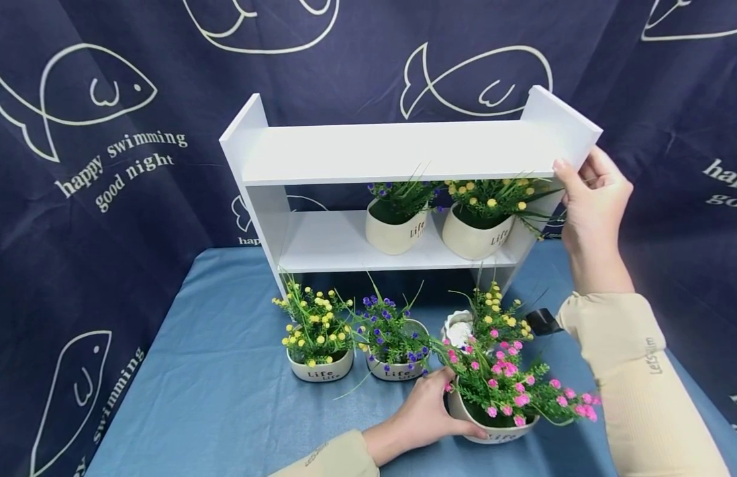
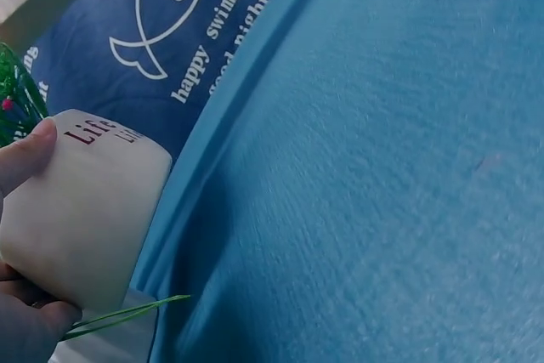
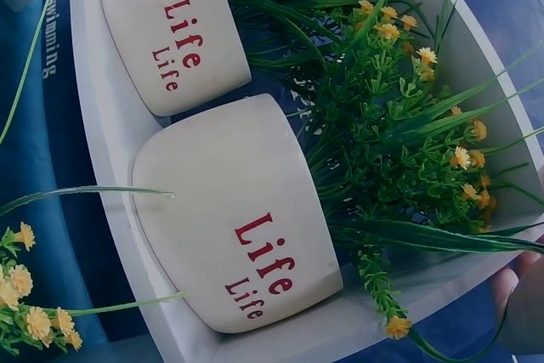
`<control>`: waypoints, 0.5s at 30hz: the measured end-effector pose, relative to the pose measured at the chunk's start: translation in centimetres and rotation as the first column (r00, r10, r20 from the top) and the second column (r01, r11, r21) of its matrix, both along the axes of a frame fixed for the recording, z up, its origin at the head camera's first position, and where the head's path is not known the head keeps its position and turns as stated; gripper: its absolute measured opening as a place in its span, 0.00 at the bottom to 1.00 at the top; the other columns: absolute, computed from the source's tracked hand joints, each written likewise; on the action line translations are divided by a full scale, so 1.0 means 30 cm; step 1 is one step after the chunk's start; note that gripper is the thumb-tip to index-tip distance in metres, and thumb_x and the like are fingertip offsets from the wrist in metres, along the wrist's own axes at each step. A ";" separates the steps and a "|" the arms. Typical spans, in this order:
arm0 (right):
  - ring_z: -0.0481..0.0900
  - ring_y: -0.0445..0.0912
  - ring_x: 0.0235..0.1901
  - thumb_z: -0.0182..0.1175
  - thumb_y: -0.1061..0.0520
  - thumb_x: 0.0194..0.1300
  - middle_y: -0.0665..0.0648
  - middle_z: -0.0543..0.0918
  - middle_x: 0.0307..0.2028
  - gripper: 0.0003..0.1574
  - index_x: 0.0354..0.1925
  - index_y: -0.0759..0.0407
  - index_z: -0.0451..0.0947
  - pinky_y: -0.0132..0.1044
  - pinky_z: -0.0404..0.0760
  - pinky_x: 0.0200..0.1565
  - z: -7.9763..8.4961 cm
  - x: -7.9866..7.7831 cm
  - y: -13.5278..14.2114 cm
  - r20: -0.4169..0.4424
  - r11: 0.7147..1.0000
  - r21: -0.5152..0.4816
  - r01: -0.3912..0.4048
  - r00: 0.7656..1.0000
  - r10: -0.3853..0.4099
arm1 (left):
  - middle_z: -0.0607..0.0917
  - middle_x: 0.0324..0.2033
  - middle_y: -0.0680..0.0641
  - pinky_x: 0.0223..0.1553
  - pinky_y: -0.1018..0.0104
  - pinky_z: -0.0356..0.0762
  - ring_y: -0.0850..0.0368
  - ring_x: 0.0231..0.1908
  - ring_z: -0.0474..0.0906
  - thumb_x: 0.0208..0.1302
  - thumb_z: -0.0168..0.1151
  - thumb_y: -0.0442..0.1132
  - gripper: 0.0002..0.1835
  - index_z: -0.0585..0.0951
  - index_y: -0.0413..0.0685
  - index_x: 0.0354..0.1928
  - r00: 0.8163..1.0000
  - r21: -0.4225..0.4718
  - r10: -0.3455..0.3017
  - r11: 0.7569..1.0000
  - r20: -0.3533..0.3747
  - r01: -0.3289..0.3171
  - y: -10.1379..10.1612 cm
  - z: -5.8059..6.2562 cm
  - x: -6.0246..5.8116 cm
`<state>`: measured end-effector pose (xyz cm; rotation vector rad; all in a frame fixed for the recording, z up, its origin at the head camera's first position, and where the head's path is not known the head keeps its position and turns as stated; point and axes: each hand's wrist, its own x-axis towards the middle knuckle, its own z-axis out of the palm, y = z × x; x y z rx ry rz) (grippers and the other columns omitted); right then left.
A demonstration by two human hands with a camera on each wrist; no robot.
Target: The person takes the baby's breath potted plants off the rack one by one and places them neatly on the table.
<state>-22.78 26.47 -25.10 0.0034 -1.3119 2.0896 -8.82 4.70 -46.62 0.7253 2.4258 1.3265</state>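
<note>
My left hand (image 1: 422, 411) grips a cream oval pot (image 1: 504, 434) of pink flowers, thumb on its front and fingers round the left side. The same pot (image 2: 89, 201) fills the lower left of the left wrist view; whether it touches the table cannot be told. My right hand (image 1: 597, 205) holds the right side panel of a white two-tier shelf (image 1: 392, 151), with the thumb at the front edge. On the shelf's lower board stand a pot of purple flowers (image 1: 394, 228) and a pot of yellow flowers (image 3: 238, 218), side by side towards the right.
On the blue tablecloth (image 1: 189, 384), in front of the shelf, are a yellow-flowered pot (image 1: 320, 368) and a purple-flowered pot (image 1: 398, 370). Behind the pink flowers sit more yellow flowers (image 1: 493, 311) and a white object (image 1: 459, 329), partly hidden. A dark fish-print curtain (image 1: 356, 79) hangs behind.
</note>
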 end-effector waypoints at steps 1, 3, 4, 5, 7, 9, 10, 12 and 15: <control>0.77 0.40 0.25 0.65 0.74 0.54 0.55 0.88 0.40 0.25 0.52 0.63 0.82 0.24 0.57 0.14 0.000 0.000 0.000 0.000 1.000 0.002 0.001 1.000 -0.001 | 0.80 0.48 0.60 0.48 0.76 0.76 0.67 0.49 0.75 0.41 0.79 0.56 0.38 0.76 0.54 0.56 1.000 0.004 -0.005 1.000 -0.006 0.005 0.002 -0.005 -0.004; 0.77 0.40 0.25 0.65 0.74 0.54 0.55 0.88 0.40 0.25 0.52 0.63 0.82 0.24 0.56 0.14 0.000 0.000 0.000 -0.001 1.000 0.002 0.002 1.000 -0.002 | 0.80 0.50 0.60 0.50 0.75 0.76 0.67 0.51 0.75 0.41 0.79 0.56 0.40 0.75 0.55 0.59 1.000 0.005 -0.011 1.000 -0.015 0.011 0.004 -0.013 -0.009; 0.77 0.40 0.25 0.65 0.74 0.54 0.55 0.88 0.40 0.25 0.52 0.63 0.82 0.24 0.56 0.14 0.000 0.000 0.000 -0.001 1.000 -0.001 0.001 1.000 -0.001 | 0.81 0.51 0.59 0.51 0.75 0.76 0.67 0.51 0.75 0.41 0.79 0.56 0.40 0.75 0.55 0.59 1.000 0.002 -0.013 1.000 -0.018 0.013 0.005 -0.015 -0.010; 0.78 0.40 0.25 0.65 0.74 0.54 0.55 0.88 0.40 0.25 0.52 0.63 0.82 0.24 0.57 0.14 0.000 0.000 0.000 0.000 1.000 -0.001 0.000 1.000 0.000 | 0.81 0.51 0.59 0.51 0.75 0.76 0.67 0.52 0.75 0.41 0.79 0.56 0.41 0.75 0.54 0.59 1.000 -0.007 -0.011 1.000 -0.020 0.011 0.006 -0.018 -0.011; 0.78 0.40 0.26 0.65 0.74 0.55 0.55 0.88 0.40 0.25 0.52 0.63 0.82 0.24 0.57 0.14 -0.001 0.000 0.000 0.001 1.000 0.002 0.002 1.000 -0.002 | 0.81 0.52 0.58 0.51 0.75 0.76 0.66 0.52 0.76 0.41 0.79 0.57 0.41 0.75 0.53 0.60 1.000 -0.022 -0.010 1.000 -0.023 0.009 0.008 -0.020 -0.012; 0.78 0.40 0.26 0.65 0.74 0.55 0.55 0.87 0.40 0.25 0.52 0.62 0.82 0.24 0.57 0.14 -0.001 0.000 0.000 0.000 1.000 0.006 0.003 1.000 -0.003 | 0.81 0.50 0.57 0.50 0.75 0.76 0.65 0.51 0.76 0.41 0.79 0.57 0.40 0.75 0.52 0.58 1.000 -0.037 -0.014 0.999 -0.023 0.013 0.009 -0.023 -0.013; 0.78 0.40 0.26 0.65 0.74 0.55 0.55 0.87 0.40 0.25 0.52 0.62 0.82 0.24 0.57 0.14 -0.001 0.000 0.000 -0.001 1.000 0.007 0.003 1.000 -0.003 | 0.81 0.51 0.56 0.51 0.74 0.76 0.65 0.51 0.76 0.41 0.79 0.57 0.41 0.75 0.52 0.59 1.000 -0.046 -0.019 0.999 -0.024 0.018 0.009 -0.025 -0.012; 0.78 0.40 0.26 0.65 0.74 0.55 0.55 0.87 0.40 0.25 0.52 0.62 0.82 0.25 0.56 0.14 -0.001 -0.001 0.000 -0.002 1.000 0.011 0.005 1.000 -0.005 | 0.80 0.53 0.56 0.52 0.73 0.77 0.64 0.53 0.76 0.42 0.78 0.58 0.43 0.73 0.51 0.61 0.999 -0.065 -0.033 0.997 -0.022 0.031 0.009 -0.028 -0.012; 0.78 0.40 0.27 0.65 0.74 0.55 0.55 0.87 0.40 0.25 0.52 0.62 0.82 0.25 0.56 0.14 0.000 -0.001 -0.001 -0.001 1.000 0.008 0.001 1.000 -0.001 | 0.80 0.51 0.56 0.50 0.71 0.77 0.63 0.52 0.76 0.42 0.78 0.58 0.42 0.73 0.51 0.60 0.999 -0.089 -0.049 0.995 -0.007 0.048 0.009 -0.035 -0.010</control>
